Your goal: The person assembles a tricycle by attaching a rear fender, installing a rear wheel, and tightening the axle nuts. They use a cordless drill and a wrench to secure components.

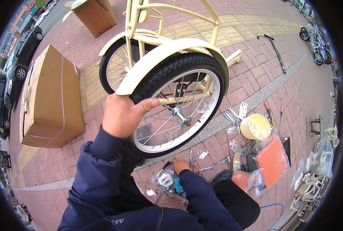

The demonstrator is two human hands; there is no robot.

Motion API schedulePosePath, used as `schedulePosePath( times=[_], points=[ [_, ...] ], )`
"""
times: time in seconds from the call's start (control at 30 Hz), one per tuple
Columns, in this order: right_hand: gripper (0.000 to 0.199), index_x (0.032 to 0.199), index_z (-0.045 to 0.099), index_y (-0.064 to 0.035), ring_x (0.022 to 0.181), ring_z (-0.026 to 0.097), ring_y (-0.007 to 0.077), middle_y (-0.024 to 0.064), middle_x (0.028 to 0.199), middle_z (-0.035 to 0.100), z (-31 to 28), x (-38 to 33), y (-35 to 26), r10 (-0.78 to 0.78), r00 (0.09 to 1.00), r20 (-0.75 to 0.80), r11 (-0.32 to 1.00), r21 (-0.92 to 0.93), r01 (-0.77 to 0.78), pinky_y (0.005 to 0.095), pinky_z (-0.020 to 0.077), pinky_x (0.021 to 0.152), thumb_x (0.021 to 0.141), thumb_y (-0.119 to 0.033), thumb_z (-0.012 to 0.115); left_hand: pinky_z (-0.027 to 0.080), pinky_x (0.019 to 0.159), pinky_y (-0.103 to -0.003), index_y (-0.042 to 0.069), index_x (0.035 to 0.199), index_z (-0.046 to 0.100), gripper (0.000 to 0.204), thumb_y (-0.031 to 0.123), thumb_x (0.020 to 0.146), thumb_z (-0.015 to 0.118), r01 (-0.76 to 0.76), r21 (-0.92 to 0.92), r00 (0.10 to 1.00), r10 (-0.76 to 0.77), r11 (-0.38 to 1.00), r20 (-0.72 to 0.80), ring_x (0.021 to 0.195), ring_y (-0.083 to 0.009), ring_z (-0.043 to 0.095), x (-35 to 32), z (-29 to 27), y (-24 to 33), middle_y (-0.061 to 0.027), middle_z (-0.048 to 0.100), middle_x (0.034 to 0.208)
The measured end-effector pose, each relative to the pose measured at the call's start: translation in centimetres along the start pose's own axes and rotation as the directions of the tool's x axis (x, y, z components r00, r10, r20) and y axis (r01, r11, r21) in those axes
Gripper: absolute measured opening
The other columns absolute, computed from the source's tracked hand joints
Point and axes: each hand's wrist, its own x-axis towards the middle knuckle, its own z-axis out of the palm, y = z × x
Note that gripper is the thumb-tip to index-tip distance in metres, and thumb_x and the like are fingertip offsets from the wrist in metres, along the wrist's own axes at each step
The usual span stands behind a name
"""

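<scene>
The left hand (121,114) grips the wheel (180,115), which sits beneath the frame's fender (156,59), while the right hand (180,166), its hold unclear, is near pliers (192,160) and a teal tool (178,185), with a basin (255,126) and orange pad (272,161) rightward, a carton (52,106) leftward.

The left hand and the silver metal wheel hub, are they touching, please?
Apart: the head view shows a gap between the left hand and the hub.

Roadside brick pavement (252,75), parked cars (23,56)
</scene>
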Motion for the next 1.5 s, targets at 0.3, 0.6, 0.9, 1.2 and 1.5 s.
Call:
schedulePosePath(
  times=[0.3, 0.6, 0.9, 1.2, 1.5],
  points=[
    [0.027, 0.110, 0.067, -0.0051, 0.100, 0.069, 0.0354, 0.0223, 0.112, 0.069, 0.7, -0.8, 1.7, 0.072, 0.997, 0.032, 0.997, 0.001, -0.072, 0.0448, 0.0568, 0.083, 0.092, -0.022, 0.055, 0.052, 0.059, -0.041, -0.003, 0.118, 0.065, 0.067, 0.048, 0.078, 0.082, -0.053, -0.066, 0.998, 0.051, 0.996, -0.038, 0.061, -0.0409, 0.059, 0.1, 0.0, 0.3, -0.0224, 0.064, 0.071],
    [0.023, 0.084, 0.059, 0.0032, 0.061, 0.065, 0.0238, 0.0144, 0.070, 0.067, -12.2, 1.0, 5.4, 0.887, 0.407, -0.219, 0.185, 0.975, 0.122, 0.0352, 0.0521, 0.058, 0.077, -0.012, 0.075, 0.053, 0.075, -0.036, -0.004, 0.117, 0.065, 0.054, 0.040, 0.088, 0.076, 0.213, -0.615, 0.932, 0.031, 0.760, 0.362, 0.078, -0.0224, 0.067, 1.4, 0.2, -2.9, -0.0124, 0.072, 0.089],
    [0.021, 0.102, 0.058, 0.0076, 0.073, 0.068, 0.0155, 0.0105, 0.083, 0.066, -29.1, -2.2, -2.7, 0.586, 0.585, -0.560, 0.348, 0.827, 0.442, 0.0262, 0.0552, 0.063, 0.086, -0.001, 0.069, 0.054, 0.064, -0.035, -0.002, 0.116, 0.066, 0.049, 0.042, 0.095, 0.066, 0.285, -0.656, 0.910, 0.018, 0.699, 0.414, 0.072, -0.0201, 0.068, 2.2, 0.6, -3.5, -0.0122, 0.071, 0.088],
    [0.026, 0.103, 0.069, 0.0024, 0.080, 0.072, 0.0238, 0.0162, 0.088, 0.073, -29.9, -2.8, -3.8, 0.552, 0.525, -0.648, 0.655, 0.727, 0.208, 0.0351, 0.0550, 0.075, 0.082, -0.012, 0.075, 0.052, 0.084, -0.041, 0.006, 0.118, 0.068, 0.048, 0.048, 0.097, 0.060, 0.073, -0.540, 0.954, 0.100, 0.839, 0.284, 0.096, -0.0379, 0.068, 2.6, 0.7, -2.8, -0.0207, 0.071, 0.103],
    [0.036, 0.121, 0.060, 0.0099, 0.077, 0.066, 0.0150, 0.0108, 0.093, 0.068, -30.7, -2.6, -2.7, 0.467, 0.684, -0.561, 0.373, 0.826, 0.423, 0.0278, 0.0545, 0.071, 0.089, -0.005, 0.066, 0.050, 0.087, -0.039, 0.001, 0.121, 0.066, 0.056, 0.051, 0.095, 0.061, -0.118, -0.507, 0.957, 0.234, 0.854, 0.172, 0.097, -0.0351, 0.068, 2.8, 1.2, -3.3, -0.0221, 0.071, 0.108]
  ],
)
